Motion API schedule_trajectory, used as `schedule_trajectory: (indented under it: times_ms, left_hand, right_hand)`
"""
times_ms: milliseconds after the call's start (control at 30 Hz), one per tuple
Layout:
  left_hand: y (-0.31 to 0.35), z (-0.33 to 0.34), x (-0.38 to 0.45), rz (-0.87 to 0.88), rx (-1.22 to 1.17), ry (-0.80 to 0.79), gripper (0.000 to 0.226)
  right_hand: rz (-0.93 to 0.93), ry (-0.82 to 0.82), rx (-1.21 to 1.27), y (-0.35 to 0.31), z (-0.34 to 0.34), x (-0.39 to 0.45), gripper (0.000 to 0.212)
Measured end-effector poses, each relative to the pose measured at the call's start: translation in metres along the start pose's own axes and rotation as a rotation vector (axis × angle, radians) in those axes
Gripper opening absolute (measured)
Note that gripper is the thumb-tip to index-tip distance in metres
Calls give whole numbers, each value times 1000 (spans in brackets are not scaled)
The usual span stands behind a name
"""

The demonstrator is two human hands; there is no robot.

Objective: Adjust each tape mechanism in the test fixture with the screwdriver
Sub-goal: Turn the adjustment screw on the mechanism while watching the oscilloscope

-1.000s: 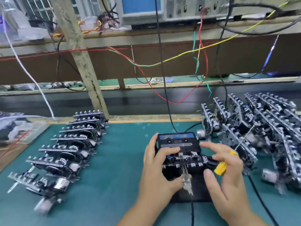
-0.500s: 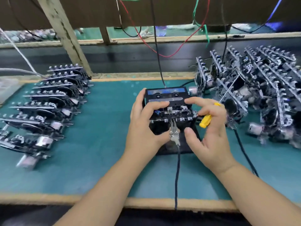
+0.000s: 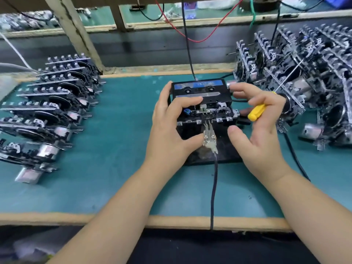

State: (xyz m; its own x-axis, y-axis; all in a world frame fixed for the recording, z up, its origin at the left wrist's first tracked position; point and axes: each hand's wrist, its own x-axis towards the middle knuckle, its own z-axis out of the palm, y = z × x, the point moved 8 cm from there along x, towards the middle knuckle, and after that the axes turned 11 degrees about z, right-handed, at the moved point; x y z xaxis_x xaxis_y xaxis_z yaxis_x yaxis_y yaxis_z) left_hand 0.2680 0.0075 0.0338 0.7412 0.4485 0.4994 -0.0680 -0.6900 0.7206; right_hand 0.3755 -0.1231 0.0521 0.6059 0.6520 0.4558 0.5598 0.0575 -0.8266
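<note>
left hand (image 3: pixel 169 128) clamped on the tape mechanism (image 3: pixel 206 116) seated in the test fixture (image 3: pixel 207 143), index finger curled over the top by the cassette (image 3: pixel 200 90), thumb pressed near the clear connector clip (image 3: pixel 209 139) at the front edge. right hand (image 3: pixel 261 130) wrapped round the yellow-handled screwdriver (image 3: pixel 257 112), handle tucked under the curled fingers, thin shaft sticking up and away to the right, tip well apart from the mechanism; index finger stretched toward the cassette's right corner, thumb free below. not yet in adjusting position, by the look of it: best to roll the screwdriver round in the fingers so the tip points down at the head area just behind the row of metal keys, keeping the left hand firm so the mechanism cannot rock in the fixture. light, small turns advisable; exact adjusting screw too small to make out. worth minding the dark cable (image 3: pixel 214 180) running from the clip toward the near table edge, and the black lead (image 3: pixel 188 44) rising behind the cassette, since a snag could pull the connection. beyond, a neat row of mechanisms (image 3: pixel 51 103) on the left of the green mat (image 3: pixel 114 168), a crowded heap of mechanisms (image 3: pixel 314 79) on the right, close to the screwdriver shaft; care needed not to catch it there.
</note>
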Motion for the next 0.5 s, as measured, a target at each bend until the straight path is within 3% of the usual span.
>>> schedule_trajectory:
  times_ms: [133, 267, 433, 500]
  left_hand:
    - [-2, -11, 5, 7, 24, -228, 67]
    - [-9, -31, 17, 23, 63, -395, 90]
    - [-30, -46, 37, -114, 97, -472, 127]
    - [-29, -46, 42, -119, 149, -506, 129]
  right_hand:
    - [205, -241, -37, 9, 1, 12, 47]
    - [325, -497, -302, 21, -5, 28, 47]
    - [353, -588, -471, 9, -16, 52, 55]
    - [356, -597, -580, 4, -16, 58, 61]
